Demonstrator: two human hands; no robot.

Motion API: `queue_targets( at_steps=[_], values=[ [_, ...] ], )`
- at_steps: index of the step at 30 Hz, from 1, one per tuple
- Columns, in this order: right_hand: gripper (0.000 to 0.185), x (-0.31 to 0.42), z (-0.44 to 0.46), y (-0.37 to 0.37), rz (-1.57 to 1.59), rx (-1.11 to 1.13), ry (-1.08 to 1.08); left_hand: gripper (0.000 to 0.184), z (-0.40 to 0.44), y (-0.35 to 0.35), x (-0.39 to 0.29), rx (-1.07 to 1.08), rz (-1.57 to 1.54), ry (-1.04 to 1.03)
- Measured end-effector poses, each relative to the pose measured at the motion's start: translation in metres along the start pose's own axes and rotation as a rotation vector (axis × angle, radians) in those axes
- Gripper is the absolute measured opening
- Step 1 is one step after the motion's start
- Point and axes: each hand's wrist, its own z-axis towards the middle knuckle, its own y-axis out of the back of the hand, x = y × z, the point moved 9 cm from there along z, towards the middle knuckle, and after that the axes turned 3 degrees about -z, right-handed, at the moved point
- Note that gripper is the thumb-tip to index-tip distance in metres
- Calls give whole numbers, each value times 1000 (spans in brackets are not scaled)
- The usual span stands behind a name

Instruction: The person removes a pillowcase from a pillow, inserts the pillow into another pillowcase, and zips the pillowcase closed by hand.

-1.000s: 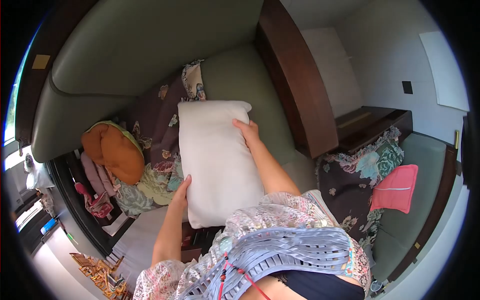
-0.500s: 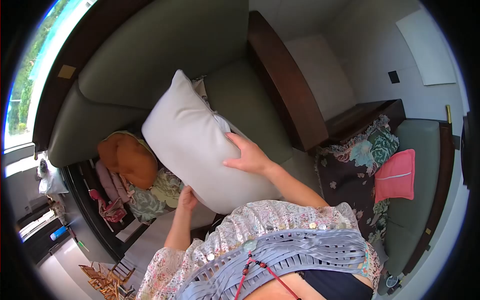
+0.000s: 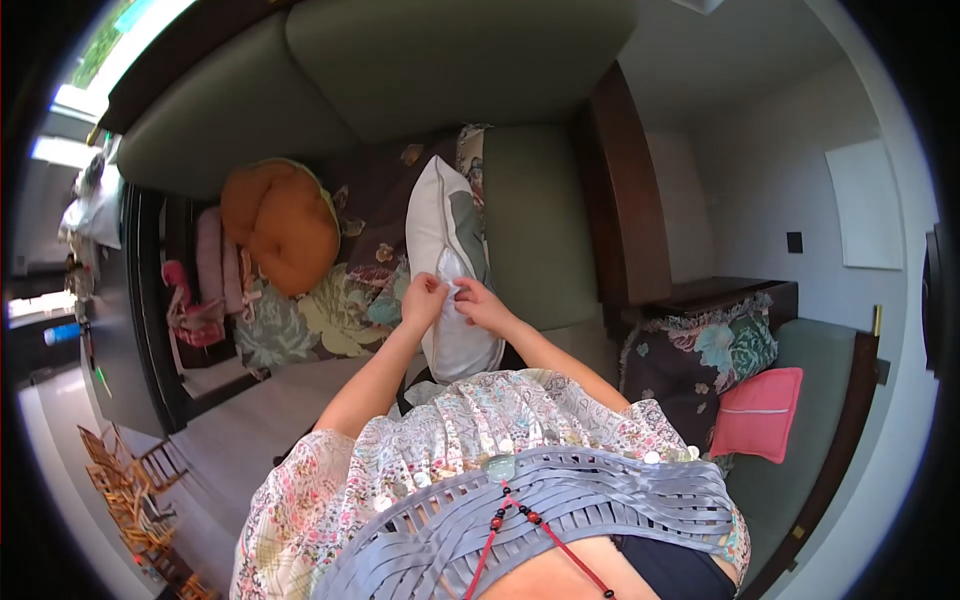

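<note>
A cushion [image 3: 426,222] with a white side and a partly grey side stands on edge in front of me, its long seam turned up toward me. Part of the seam gapes, and white inner fabric [image 3: 452,264] shows through. My left hand [image 3: 424,302] pinches the white edge of the opening. Close beside it, my right hand [image 3: 482,306] has its fingers closed at the opposite edge. Whether a zip pull lies between the fingertips is too small to tell. The cushion's lower end rests near my lap.
A green sofa [image 3: 530,200] carries a dark floral cloth [image 3: 375,215] and a round orange cushion [image 3: 285,225]. Its wooden armrest [image 3: 625,190] rises to the right. A pink cushion [image 3: 758,413] and a fringed floral cushion [image 3: 690,350] sit on another green seat.
The cushion has turned from its broad white face to edge-on, showing its open seam. My left hand came up from the lower edge, and both hands now meet at the opening.
</note>
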Motion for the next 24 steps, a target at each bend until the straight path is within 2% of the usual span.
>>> queue_targets(
  at_steps=[1, 2, 4, 5, 6, 7, 8, 9, 12, 13, 14, 15, 16, 18, 19, 21, 22, 24],
  values=[
    [45, -2, 13, 3, -206, -49, 119, 21, -4, 7, 7, -60, -190, 104],
    [45, -2, 16, 3, -217, -40, 110, 22, -8, 11, 18, -121, -378, 205],
    [44, 39, 8, 15, -863, -410, 387, 22, -15, 16, 30, -83, -332, 254],
    [47, 55, 0, 13, -772, -465, 468, 22, -20, 12, 25, 1, -225, 203],
    [47, 54, 5, 10, -777, -456, 464, 22, -24, 7, 19, 87, -118, 146],
    [48, 37, 19, 10, -590, -358, 295, 22, -26, 7, 18, 83, -126, 152],
    [50, 18, 30, 8, -405, -260, 128, 22, -27, 12, 10, 35, -13, 94],
    [50, 18, 33, 7, -416, -252, 129, 22, -26, 16, 2, -16, 100, 35],
    [52, 12, 41, 1, -549, -202, 56, 23, -15, 7, 11, 39, 186, 86],
    [50, 12, 41, -1, -756, -226, 64, 23, -17, 5, 9, 31, 178, 98],
    [49, 12, 41, -3, -962, -246, 76, 24, -21, 3, 2, -2, 305, 51],
    [49, 11, 45, -5, -970, -231, 79, 25, -21, 3, -6, -38, 433, 4],
    [48, 5, 50, -5, -938, -206, 59, 25, -18, 3, -1, -48, 430, 16],
    [47, -8, 62, -2, -909, -171, 35, 19, -11, -4, 9, 4, 241, 16],
    [46, -16, 69, 5, -907, -200, 6, 19, -13, 0, 6, -1, 241, 26],
    [44, -35, 90, 17, -903, -221, -19, 13, -25, -19, -3, 286, -404, 177],
    [43, -50, 101, 17, -673, -205, 19, 10, -29, -30, -15, 309, -332, 31],
    [41, -83, 120, 13, -203, -174, 82, 9, -39, -51, -3, 323, -419, 223]
  ],
)
